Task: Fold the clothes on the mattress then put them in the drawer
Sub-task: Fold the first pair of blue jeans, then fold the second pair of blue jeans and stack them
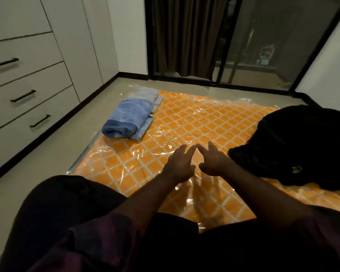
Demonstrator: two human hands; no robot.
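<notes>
Roughly partway: folded blue jeans point(129, 119) and a grey piece point(147, 94) are sitting together at the mattress point(185, 118) far-left corner, black clothes point(294, 146) are lying heaped unfolded at its right edge, drawers point(28, 95) left of it are sitting closed, left hand point(180, 165) and right hand point(214, 161) are hovering empty, fingers spread, over its middle.

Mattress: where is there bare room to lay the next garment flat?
The widest bare patch of the mattress lies in the middle, between the folded jeans at far left and the black clothes pile at right, beyond the left hand and right hand. The right edge is crowded by that pile.
</notes>
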